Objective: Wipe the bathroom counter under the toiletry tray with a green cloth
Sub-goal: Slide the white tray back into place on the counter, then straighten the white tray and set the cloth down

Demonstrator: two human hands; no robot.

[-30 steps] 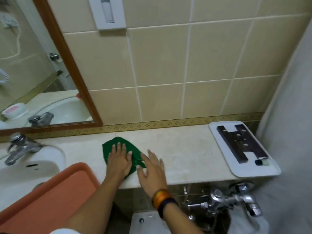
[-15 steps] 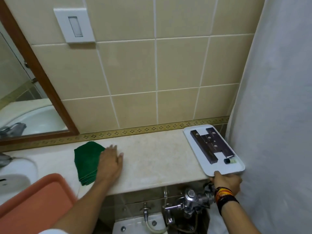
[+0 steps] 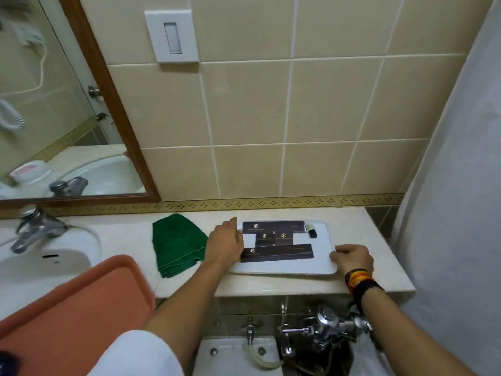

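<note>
A white toiletry tray (image 3: 321, 241) lies flat in the middle of the beige counter (image 3: 379, 245), carrying dark brown boxes (image 3: 276, 252) and a small black item (image 3: 312, 233). My left hand (image 3: 225, 244) grips the tray's left edge. My right hand (image 3: 352, 257) holds its right front corner. The folded green cloth (image 3: 176, 242) lies on the counter just left of my left hand, untouched.
An orange tray (image 3: 70, 313) rests over the white sink (image 3: 40, 264) at lower left, by the chrome tap (image 3: 35, 229). A mirror (image 3: 54, 104) hangs at left. A white curtain (image 3: 455, 185) borders the right. A chrome flush valve (image 3: 325, 324) and toilet sit below the counter.
My left hand left the green cloth and took the tray's left edge. The tray moved from the counter's right end to the middle and turned lengthwise, held in both hands.
</note>
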